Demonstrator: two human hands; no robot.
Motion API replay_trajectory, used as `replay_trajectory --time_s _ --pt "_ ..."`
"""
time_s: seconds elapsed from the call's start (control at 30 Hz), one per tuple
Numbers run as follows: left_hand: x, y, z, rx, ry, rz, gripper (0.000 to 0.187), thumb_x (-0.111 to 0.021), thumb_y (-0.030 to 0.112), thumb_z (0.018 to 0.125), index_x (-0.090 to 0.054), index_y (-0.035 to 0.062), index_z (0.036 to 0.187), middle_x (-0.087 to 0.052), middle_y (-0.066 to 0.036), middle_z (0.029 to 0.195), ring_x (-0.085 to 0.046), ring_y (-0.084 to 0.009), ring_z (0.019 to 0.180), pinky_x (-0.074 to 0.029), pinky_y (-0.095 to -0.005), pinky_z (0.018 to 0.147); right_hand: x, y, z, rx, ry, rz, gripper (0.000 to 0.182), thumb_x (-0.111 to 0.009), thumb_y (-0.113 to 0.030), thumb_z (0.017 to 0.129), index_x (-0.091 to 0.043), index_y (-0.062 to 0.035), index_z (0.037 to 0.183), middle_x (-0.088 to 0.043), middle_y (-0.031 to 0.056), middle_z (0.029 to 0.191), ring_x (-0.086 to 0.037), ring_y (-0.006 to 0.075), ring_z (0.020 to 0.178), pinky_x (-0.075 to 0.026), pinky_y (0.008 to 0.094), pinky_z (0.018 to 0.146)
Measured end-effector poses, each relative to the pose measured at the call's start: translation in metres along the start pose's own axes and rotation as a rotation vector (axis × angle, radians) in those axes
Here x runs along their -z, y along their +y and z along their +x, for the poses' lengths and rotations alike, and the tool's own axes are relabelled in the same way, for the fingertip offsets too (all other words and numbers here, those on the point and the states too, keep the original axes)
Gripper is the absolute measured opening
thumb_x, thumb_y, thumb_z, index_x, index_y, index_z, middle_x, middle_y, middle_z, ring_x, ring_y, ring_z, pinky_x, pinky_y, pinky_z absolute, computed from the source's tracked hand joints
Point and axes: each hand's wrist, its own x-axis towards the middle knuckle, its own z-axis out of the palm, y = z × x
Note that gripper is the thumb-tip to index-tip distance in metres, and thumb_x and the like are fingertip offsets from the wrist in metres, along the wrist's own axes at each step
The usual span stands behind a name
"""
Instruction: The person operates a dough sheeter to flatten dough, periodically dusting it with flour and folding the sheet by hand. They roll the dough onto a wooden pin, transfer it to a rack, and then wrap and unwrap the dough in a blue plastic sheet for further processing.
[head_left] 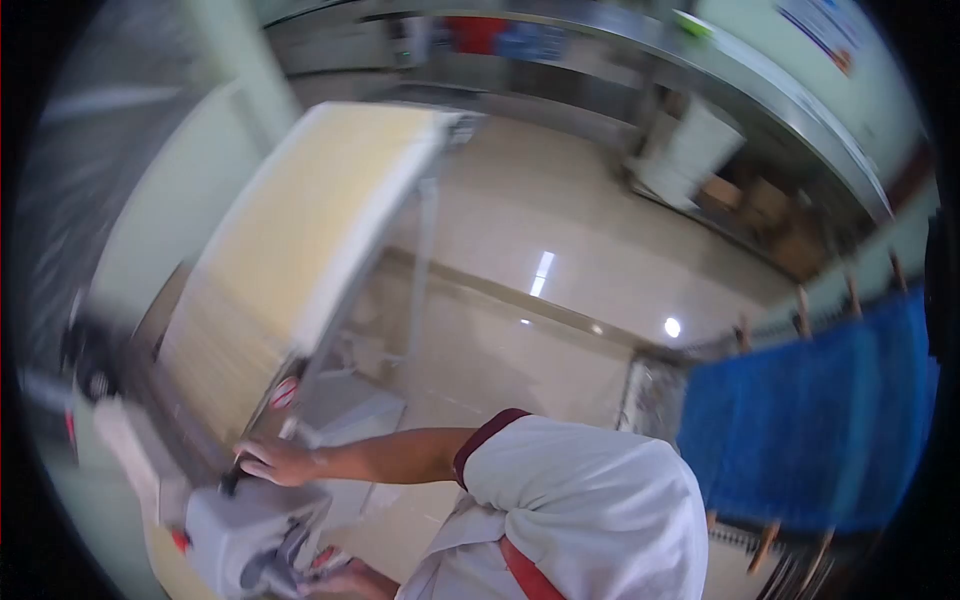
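Fingers of the left hand look curled around a dark handle on the grey machine, though the blur leaves this uncertain. At the bottom edge the right hand rests low against the machine, and I cannot tell how its fingers are set. Beyond them a pale dough sheet lies stretched along the sloping belt, up and away from the rollers. I judge the rolling mid-way: the sheet is out flat, nothing lifted off yet. Farther right a blue cloth hangs on a rack, with a steel counter behind.
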Motion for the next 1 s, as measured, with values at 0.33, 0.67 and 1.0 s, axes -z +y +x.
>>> replay_trajectory --time_s 0.33,0.67,1.0 --pt "-0.144 -0.072 -0.127 -0.764 -0.752 0.650 0.045 -0.048 0.046 0.093 -0.051 0.0012 0.099 -0.054 -0.012 0.088 -0.054 -0.0241 0.076 -0.045 -0.0353 0.070 0.416 -0.177 -0.612 -0.693 1.373 -1.411 0.027 -0.052 0.002 0.073 -0.061 -0.0020 0.099 -0.058 0.0179 0.099 -0.055 0.0338 0.090 -0.045 0.0415 0.080" --pt "-0.167 -0.093 -0.158 -0.956 -0.847 0.913 0.046 -0.048 0.045 0.093 -0.049 0.0016 0.109 -0.053 -0.013 0.101 -0.053 -0.0262 0.087 -0.043 -0.0373 0.078 0.121 -0.410 -0.854 -0.814 2.562 -1.580 0.019 -0.038 -0.005 0.094 -0.053 0.0032 0.104 -0.055 0.0085 0.093 -0.052 0.0181 0.086 -0.043 0.0315 0.079" --pt "-0.107 -0.020 -0.049 -1.006 -0.537 1.123 0.050 -0.049 0.044 0.093 -0.046 0.0020 0.119 -0.051 -0.015 0.114 -0.053 -0.0283 0.098 -0.041 -0.0393 0.087 0.179 -0.427 -0.943 -1.652 2.114 -1.092 0.030 -0.056 -0.011 0.084 -0.055 0.0068 0.108 -0.061 0.0119 0.096 -0.058 0.0227 0.089 -0.045 0.0341 0.080"
